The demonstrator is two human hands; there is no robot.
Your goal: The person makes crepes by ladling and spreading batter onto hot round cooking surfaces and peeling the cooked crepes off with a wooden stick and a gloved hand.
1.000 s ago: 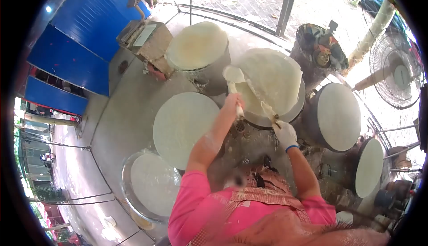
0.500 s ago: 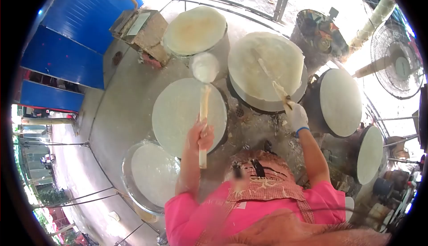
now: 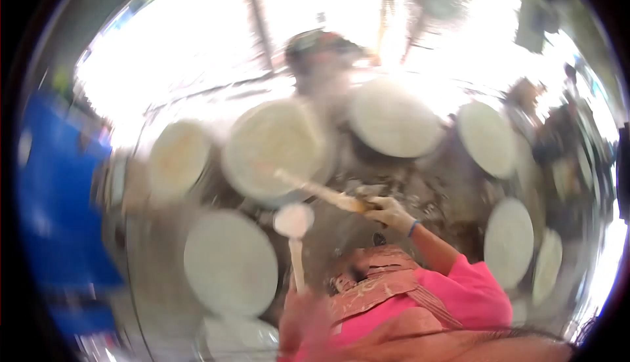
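My left hand (image 3: pixel 300 301), smeared by motion near the apron, grips the pale handle of a ladle (image 3: pixel 296 260). Its round bowl (image 3: pixel 293 220) looks white and full, held over the floor between two griddles. My gloved right hand (image 3: pixel 392 214), with a blue band at the wrist, is closed around a long pale wooden scraper (image 3: pixel 315 190). The scraper's far end reaches over a round griddle (image 3: pixel 275 135) covered by a thin pale sheet. Left of my hands lies a plain pale griddle (image 3: pixel 231 263). A browned sheet (image 3: pixel 177 158) covers the griddle at the far left.
More round griddles stand in an arc to the right, among them one at the back (image 3: pixel 397 119) and one at the side (image 3: pixel 508 244). A basin (image 3: pixel 239 339) of white liquid sits at lower left. A blurred dark drum (image 3: pixel 321 60) stands behind; a blue wall (image 3: pixel 59 211) rises at left.
My view has swung to the right, blurring the scene. The ladle has moved off the near griddle and closer to my body. Both hands keep hold of their tools.
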